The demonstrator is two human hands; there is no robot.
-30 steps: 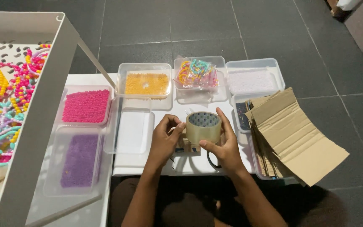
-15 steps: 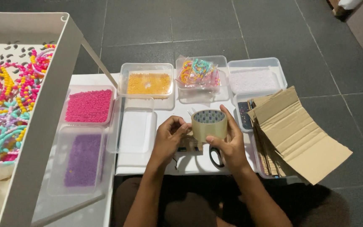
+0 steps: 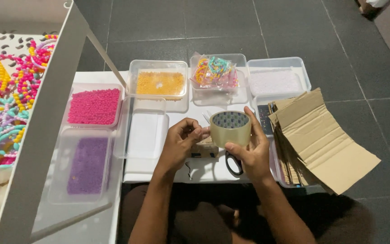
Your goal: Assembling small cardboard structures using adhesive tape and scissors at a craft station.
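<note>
Two hands grasp a wide roll of clear packing tape (image 3: pixel 231 129) above the white surface (image 3: pixel 204 169): right hand (image 3: pixel 249 153) cradling, left hand (image 3: pixel 181 142) picking its edge; a slip could drop it onto the black-handled scissors (image 3: pixel 233 165) beneath.

Tape roll (image 3: pixel 230 128) between both hands, scissors (image 3: pixel 234 163) beneath, bead tubs (image 3: pixel 159 84) behind, folded cardboard (image 3: pixel 321 138) right

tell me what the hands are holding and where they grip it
A roll of clear tape: right hand wraps its outer side, left hand pinches at its left edge.
</note>
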